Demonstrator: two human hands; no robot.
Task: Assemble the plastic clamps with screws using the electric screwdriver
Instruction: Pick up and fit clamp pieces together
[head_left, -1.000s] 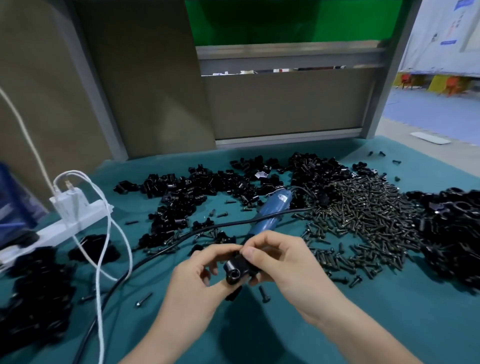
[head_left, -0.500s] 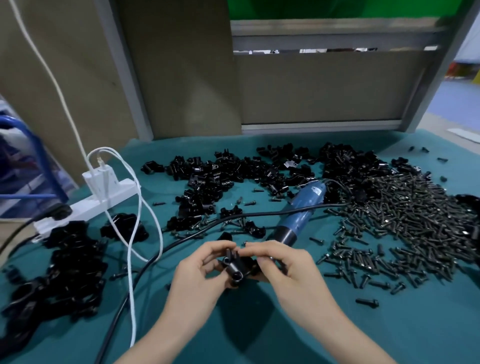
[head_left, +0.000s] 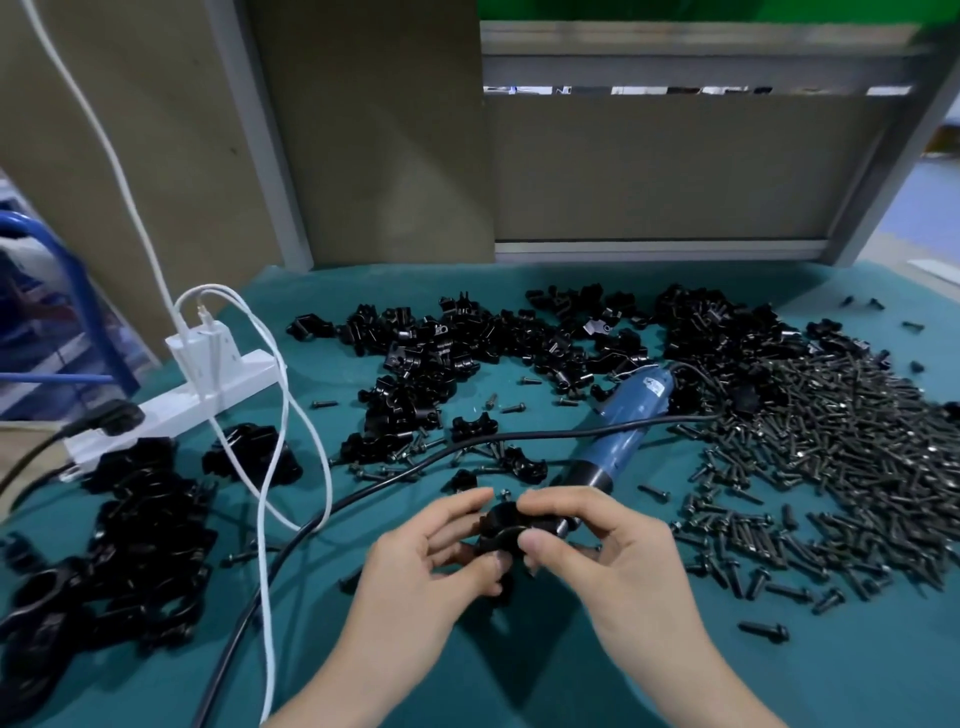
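While the screwdriver (head_left: 626, 422) lies on the green table (head_left: 857, 670) beside the screw pile (head_left: 841, 447), a black clamp (head_left: 501, 530) is pinched above the table between the left hand (head_left: 426, 561) and right hand (head_left: 608, 551), fingers curled round it

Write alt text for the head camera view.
The left hand and right hand together pinch a small black plastic clamp above a teal table mat. A blue electric screwdriver lies just behind, with a heap of dark metal screws to its right.
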